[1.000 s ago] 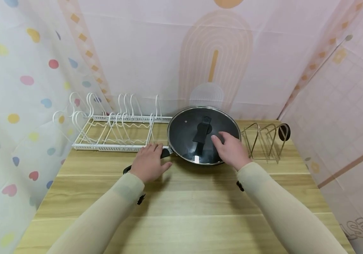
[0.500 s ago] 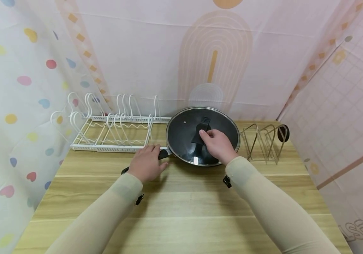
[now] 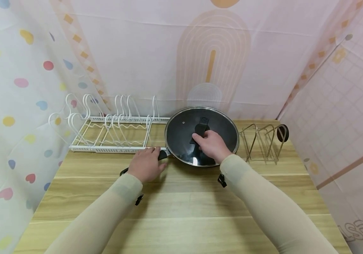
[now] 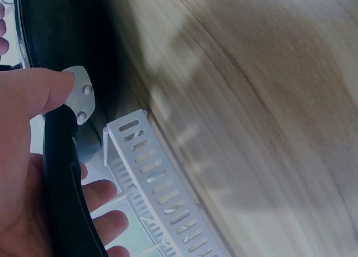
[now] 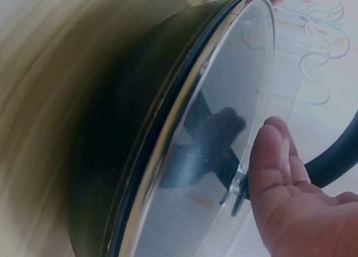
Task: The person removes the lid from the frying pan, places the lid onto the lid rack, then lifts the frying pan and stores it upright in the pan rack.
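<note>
A black frying pan sits under a glass lid with a metal rim. Its long black handle points toward the left. My left hand holds that handle loosely; in the left wrist view the thumb lies by the metal bracket and several fingers show past the handle's other side. On top of the lid, my right hand grips the black lid handle between thumb and fingers. The fingers partly hide this handle. In the right wrist view the lid lies against the pan rim.
A white wire dish rack stands at the back left, close to the pan handle and left fingers. Right of the pan is a metal wire rack with a black round piece. Patterned curtains hang behind the wooden table.
My right hand has moved left from over the lid's right side and has taken hold of the lid handle. The left hand stays on the pan handle.
</note>
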Demonstrator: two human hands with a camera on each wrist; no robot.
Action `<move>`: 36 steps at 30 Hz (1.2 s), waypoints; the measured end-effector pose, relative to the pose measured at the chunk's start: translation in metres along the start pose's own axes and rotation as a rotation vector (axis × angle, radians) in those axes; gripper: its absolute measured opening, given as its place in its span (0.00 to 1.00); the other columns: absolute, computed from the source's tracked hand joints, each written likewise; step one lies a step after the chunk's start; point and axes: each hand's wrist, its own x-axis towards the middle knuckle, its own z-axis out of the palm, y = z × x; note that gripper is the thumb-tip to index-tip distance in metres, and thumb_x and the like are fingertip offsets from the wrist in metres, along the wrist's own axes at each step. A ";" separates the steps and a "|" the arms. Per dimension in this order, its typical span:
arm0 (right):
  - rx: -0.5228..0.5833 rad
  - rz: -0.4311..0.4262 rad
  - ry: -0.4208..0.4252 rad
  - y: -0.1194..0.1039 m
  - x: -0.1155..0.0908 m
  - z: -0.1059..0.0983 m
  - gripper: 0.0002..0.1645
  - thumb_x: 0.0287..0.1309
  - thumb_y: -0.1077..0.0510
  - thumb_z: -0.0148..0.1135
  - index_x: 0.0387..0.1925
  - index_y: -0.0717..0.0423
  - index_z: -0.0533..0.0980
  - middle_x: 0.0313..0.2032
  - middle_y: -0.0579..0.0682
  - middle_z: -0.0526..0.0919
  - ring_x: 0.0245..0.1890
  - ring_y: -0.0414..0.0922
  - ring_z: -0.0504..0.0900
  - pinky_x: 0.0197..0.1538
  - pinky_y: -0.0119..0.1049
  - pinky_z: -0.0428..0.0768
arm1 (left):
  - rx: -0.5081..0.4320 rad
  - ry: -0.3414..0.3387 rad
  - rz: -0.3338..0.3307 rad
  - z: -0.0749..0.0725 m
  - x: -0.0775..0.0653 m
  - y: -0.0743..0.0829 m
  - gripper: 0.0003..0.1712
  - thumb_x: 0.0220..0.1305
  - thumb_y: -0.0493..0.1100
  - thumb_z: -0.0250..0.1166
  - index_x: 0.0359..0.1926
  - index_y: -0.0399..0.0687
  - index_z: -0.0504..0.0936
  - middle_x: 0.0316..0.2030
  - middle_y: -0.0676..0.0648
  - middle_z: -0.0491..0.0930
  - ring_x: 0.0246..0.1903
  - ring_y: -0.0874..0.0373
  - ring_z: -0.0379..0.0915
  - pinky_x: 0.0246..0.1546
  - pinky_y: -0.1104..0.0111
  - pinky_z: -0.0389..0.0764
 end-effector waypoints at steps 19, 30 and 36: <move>0.865 0.101 -0.161 -0.014 0.015 0.010 0.29 0.73 0.68 0.56 0.71 0.73 0.64 0.60 0.67 0.80 0.39 0.42 0.87 0.51 0.35 0.88 | 0.007 0.049 0.016 0.003 0.004 -0.002 0.30 0.76 0.49 0.58 0.69 0.34 0.74 0.65 0.34 0.79 0.66 0.34 0.75 0.68 0.41 0.73; 0.995 0.153 -0.186 -0.015 0.016 0.012 0.25 0.76 0.68 0.50 0.70 0.74 0.67 0.74 0.66 0.69 0.35 0.40 0.81 0.43 0.27 0.84 | -0.007 0.035 0.013 0.005 0.004 -0.001 0.26 0.77 0.50 0.60 0.64 0.35 0.76 0.63 0.36 0.81 0.64 0.34 0.76 0.69 0.40 0.73; 1.017 0.167 -0.157 -0.017 0.016 0.015 0.25 0.81 0.63 0.47 0.72 0.70 0.64 0.60 0.58 0.78 0.34 0.39 0.77 0.42 0.27 0.80 | -0.008 0.059 0.017 0.005 0.004 -0.002 0.22 0.76 0.50 0.61 0.58 0.37 0.78 0.59 0.36 0.83 0.62 0.35 0.78 0.66 0.40 0.75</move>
